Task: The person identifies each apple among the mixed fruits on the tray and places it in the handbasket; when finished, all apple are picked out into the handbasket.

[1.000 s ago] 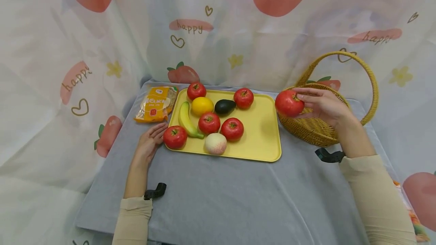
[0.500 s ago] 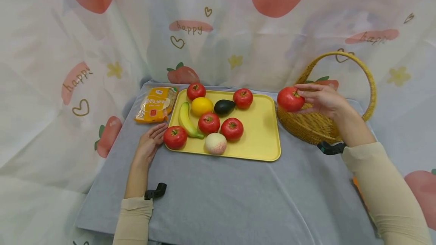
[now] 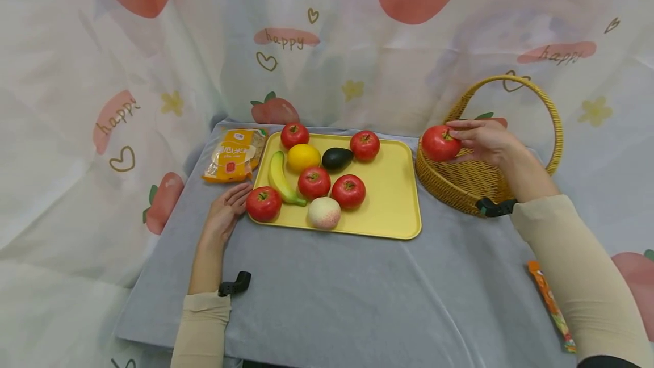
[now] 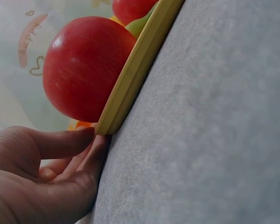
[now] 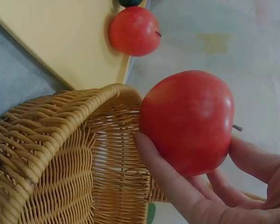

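Note:
My right hand (image 3: 485, 139) holds a red apple (image 3: 440, 143) by its side, above the left part of a wicker basket (image 3: 449, 189). In the right wrist view, the thumb and fingers curl around this apple (image 5: 186, 122), with its stem showing. My left hand (image 3: 226, 210) touches the left edge of a yellow tray (image 3: 385, 209) with fairly straight fingers, beside another red apple (image 3: 263, 204). The left wrist view shows the thumb and fingertips against the tray's corner (image 4: 113, 119). On the tray lie several red apples, a banana (image 3: 280, 178), a lemon (image 3: 304, 158), an avocado (image 3: 337, 159) and a peach (image 3: 324, 213).
An orange and clear food packet (image 3: 232, 155) lies left of the tray. A narrow orange packet (image 3: 553, 305) lies near the table's right edge, close to the right sleeve. The basket's tall handle (image 3: 554, 112) arches upward. A patterned curtain (image 3: 327, 78) hangs behind.
My right hand has moved slightly up and to the right with the apple, further over the basket. The narrow packet has come into view beside the right arm. The left hand has stayed put.

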Tool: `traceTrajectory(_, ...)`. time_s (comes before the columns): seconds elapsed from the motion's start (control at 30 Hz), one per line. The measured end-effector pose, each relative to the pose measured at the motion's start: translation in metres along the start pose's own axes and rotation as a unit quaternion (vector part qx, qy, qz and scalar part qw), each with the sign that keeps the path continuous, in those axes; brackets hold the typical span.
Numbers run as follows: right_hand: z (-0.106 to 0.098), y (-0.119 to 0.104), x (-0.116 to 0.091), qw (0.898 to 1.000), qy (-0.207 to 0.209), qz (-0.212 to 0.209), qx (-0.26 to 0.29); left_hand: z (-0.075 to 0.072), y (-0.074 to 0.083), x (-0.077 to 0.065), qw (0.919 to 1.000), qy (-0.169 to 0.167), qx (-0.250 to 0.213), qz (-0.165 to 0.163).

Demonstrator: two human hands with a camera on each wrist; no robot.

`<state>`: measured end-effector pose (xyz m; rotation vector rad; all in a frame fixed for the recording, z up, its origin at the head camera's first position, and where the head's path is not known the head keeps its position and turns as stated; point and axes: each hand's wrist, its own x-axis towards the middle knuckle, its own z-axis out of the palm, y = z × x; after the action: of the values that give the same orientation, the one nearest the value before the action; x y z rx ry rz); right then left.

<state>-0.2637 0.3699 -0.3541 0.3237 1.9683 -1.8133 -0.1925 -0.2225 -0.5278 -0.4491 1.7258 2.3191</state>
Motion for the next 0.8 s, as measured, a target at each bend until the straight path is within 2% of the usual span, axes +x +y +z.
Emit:
traceTrajectory(0.3, -0.005, -0.005, 0.013, 0.999, -0.003, 0.034, 0.013, -0.001, -0.004, 0.001, 0.9999, -0.007, 0.005, 0.011)
traceTrajectory(0.53, -0.009, 0.0, 0.024, 0.999, 0.0, 0.044, -0.013, 0.0, -0.004, 0.001, 0.9998, -0.008, 0.001, 0.018)
traceTrajectory(0.8, -0.014, 0.004, 0.033, 0.998, 0.005, 0.064, -0.008, 0.0, -0.002, 0.0, 1.0, -0.002, -0.003, 0.007)
